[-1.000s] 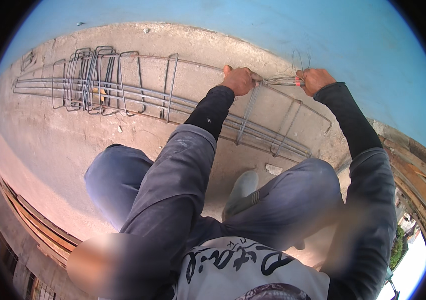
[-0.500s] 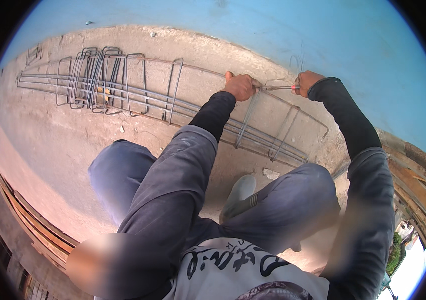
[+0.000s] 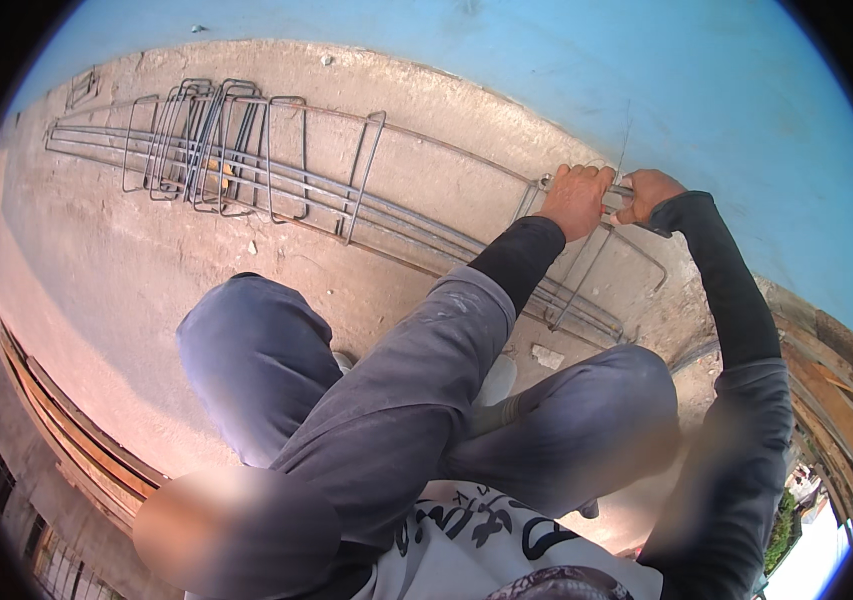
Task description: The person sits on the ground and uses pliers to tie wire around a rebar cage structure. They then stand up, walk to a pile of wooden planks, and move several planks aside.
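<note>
A: What is nearest?
B: The bent knees (image 3: 426, 400), in grey trousers.
A: And the hands?
B: The left hand (image 3: 576, 198) stays closed around the top bar (image 3: 446, 150) of the rebar cage (image 3: 346, 200). The right hand (image 3: 646, 192) has moved closer, fingers closed at the same joint, so the work continues there.

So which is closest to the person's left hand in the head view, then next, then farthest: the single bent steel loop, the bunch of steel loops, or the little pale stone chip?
1. Little pale stone chip, below the left hand, by the knee.
2. Single bent steel loop, standing alone to the left.
3. Bunch of steel loops, far left on the long bars.
</note>
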The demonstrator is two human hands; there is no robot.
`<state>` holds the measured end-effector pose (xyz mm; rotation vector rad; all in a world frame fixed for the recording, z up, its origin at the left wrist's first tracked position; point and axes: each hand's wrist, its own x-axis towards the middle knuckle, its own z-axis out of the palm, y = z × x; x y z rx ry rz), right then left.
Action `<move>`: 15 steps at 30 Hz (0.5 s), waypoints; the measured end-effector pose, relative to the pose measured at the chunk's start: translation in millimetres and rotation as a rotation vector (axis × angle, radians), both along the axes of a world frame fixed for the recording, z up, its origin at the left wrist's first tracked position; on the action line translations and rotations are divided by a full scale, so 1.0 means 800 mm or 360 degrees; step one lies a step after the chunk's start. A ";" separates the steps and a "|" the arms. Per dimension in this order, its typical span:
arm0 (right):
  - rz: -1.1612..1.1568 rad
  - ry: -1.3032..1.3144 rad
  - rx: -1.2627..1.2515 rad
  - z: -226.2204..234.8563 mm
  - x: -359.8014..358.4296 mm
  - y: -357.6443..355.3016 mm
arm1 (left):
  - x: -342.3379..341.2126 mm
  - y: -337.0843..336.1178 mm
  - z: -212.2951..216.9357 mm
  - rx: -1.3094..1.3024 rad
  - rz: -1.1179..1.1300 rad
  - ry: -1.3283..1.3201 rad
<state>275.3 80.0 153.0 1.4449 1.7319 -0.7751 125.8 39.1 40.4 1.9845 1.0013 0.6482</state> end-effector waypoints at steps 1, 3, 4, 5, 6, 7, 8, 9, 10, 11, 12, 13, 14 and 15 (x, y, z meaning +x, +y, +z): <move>0.0377 0.0003 0.0515 -0.004 -0.010 -0.022 | -0.009 0.007 -0.004 -0.0028 -0.0073 -0.0004; 0.1107 -0.0006 0.1559 0.004 -0.028 -0.072 | -0.012 0.020 -0.009 -0.0117 -0.0113 -0.0020; 0.1064 -0.0214 0.1499 0.002 -0.033 -0.078 | -0.010 0.019 -0.011 -0.0166 -0.0142 -0.0035; 0.0913 -0.0221 0.1334 -0.004 -0.033 -0.079 | -0.012 0.015 -0.013 -0.0185 -0.0149 -0.0013; 0.0760 -0.0252 0.1185 -0.007 -0.024 -0.070 | -0.006 0.019 -0.012 -0.0180 -0.0165 -0.0006; 0.0601 -0.0265 0.1020 -0.006 -0.028 -0.063 | -0.006 0.016 -0.011 -0.0196 -0.0182 0.0013; 0.0379 -0.0222 0.0796 -0.003 -0.029 -0.045 | -0.008 0.015 -0.011 -0.0030 -0.0043 0.0020; 0.0242 -0.0256 0.0594 -0.009 -0.013 -0.030 | -0.004 0.011 0.001 0.0139 0.0069 -0.0001; 0.0115 -0.0271 0.0393 -0.019 0.003 -0.009 | -0.003 0.008 0.012 0.0305 0.0197 -0.0009; -0.0016 -0.0287 0.0190 -0.024 0.014 -0.002 | 0.002 0.002 0.023 0.0270 0.0136 -0.0071; -0.0125 -0.0176 0.0035 -0.003 -0.004 0.014 | 0.000 -0.004 0.033 0.0234 0.0102 -0.0111; -0.0334 -0.0077 -0.0159 0.017 -0.014 0.025 | -0.003 -0.007 0.039 0.0203 0.0072 -0.0148; -0.0536 0.0020 -0.0356 0.033 -0.024 0.034 | -0.004 -0.008 0.041 0.0191 0.0161 -0.0132; -0.0755 0.0104 -0.0555 0.039 -0.026 0.036 | 0.004 -0.011 0.043 0.0173 0.0236 -0.0129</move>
